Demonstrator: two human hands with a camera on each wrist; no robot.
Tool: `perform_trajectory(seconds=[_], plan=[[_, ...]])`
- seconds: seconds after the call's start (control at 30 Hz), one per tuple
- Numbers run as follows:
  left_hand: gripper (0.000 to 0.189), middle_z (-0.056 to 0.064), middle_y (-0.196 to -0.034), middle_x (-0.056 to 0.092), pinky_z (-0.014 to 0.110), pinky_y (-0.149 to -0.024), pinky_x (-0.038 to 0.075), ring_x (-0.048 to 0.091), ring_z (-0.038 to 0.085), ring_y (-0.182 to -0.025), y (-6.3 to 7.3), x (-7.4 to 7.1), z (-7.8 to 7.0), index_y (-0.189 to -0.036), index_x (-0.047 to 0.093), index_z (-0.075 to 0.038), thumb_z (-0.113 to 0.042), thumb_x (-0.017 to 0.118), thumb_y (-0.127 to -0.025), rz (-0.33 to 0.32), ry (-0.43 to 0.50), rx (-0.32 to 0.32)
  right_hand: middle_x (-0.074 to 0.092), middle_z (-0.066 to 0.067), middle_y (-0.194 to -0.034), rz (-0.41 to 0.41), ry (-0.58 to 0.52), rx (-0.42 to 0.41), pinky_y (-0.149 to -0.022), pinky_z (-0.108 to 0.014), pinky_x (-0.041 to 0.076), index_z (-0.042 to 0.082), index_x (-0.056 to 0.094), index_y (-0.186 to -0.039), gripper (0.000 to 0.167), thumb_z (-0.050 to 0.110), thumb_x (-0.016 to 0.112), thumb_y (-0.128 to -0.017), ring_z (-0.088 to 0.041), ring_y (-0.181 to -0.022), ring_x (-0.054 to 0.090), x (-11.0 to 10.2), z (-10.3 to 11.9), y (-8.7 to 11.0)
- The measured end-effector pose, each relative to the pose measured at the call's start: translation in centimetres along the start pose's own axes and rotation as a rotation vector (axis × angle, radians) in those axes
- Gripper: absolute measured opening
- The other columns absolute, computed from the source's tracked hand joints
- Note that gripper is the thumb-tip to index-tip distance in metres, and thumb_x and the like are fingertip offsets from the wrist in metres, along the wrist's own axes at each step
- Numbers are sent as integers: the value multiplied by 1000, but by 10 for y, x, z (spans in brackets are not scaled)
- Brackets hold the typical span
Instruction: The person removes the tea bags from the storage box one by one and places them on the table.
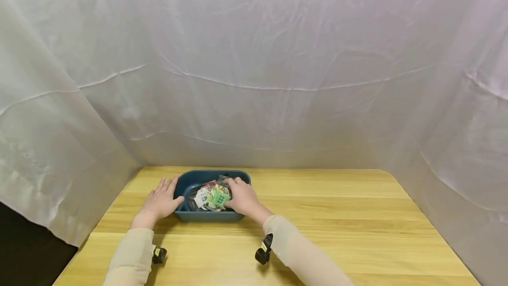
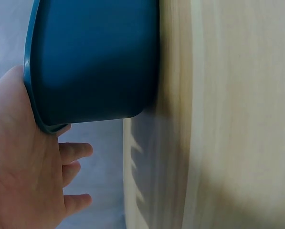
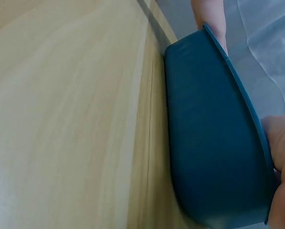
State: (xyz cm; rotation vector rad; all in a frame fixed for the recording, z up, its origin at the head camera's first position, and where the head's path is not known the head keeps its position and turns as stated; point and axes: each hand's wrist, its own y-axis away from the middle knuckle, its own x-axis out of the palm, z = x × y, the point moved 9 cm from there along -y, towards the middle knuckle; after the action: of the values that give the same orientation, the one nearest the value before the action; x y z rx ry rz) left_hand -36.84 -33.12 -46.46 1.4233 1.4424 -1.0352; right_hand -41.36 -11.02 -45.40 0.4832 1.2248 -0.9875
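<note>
A dark blue plastic bin (image 1: 210, 217) stands on the wooden table, with a heap of small printed packets inside, among them a green packet (image 1: 220, 198) and a white packet (image 1: 202, 197). My left hand (image 1: 160, 200) rests at the bin's left end, fingers straight and spread, thumb over the rim. In the left wrist view that hand (image 2: 23, 157) touches the rim from outside. My right hand (image 1: 243, 197) reaches over the right end, thumb and fingers at the packets beside the green one. Its fingertips are hidden behind the bin wall (image 3: 214, 129) in the right wrist view.
The wooden table (image 1: 325, 220) extends to the right of the bin. Pale cloth curtains (image 1: 278, 114) hang behind the table and at both sides. A small black camera (image 1: 159, 255) is strapped to the left wrist, another camera (image 1: 263, 250) to the right.
</note>
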Motion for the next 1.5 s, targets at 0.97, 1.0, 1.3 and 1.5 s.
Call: perform_trajectory(seconds=[0.97,1.0,1.3,1.5], plan=[[77,31,-157,22,72,-112,18,9,52,-146,0,-3,3,-157,13,-4,-37,49,-98,-21,48,13,65,-22,-94,-268,-1016,161,-67,-20,52,-6,62,-117,33,-4,66,-85,-6,-72,58,-49,-75,1],[77,32,-156,22,72,-112,18,9,52,-146,0,-3,3,-157,13,-4,-37,49,-98,-20,48,15,65,-21,-94,-275,-1034,173,-68,-21,52,-7,61,-119,34,-4,66,-85,-6,-72,58,-51,-79,3],[76,32,-156,22,71,-112,18,9,53,-145,-2,-2,4,-156,14,-3,-37,48,-97,-24,48,23,63,-3,-91,-315,-1173,343,-73,-22,56,-3,58,-124,38,-4,62,-86,-8,-79,60,-54,-125,16],[76,33,-156,22,71,-112,17,9,53,-145,-2,-1,6,-156,14,-3,-37,49,-97,-30,59,25,62,-4,-92,-339,-1192,416,-75,-24,56,-3,54,-129,41,-5,59,-88,-10,-78,59,-56,-152,30]])
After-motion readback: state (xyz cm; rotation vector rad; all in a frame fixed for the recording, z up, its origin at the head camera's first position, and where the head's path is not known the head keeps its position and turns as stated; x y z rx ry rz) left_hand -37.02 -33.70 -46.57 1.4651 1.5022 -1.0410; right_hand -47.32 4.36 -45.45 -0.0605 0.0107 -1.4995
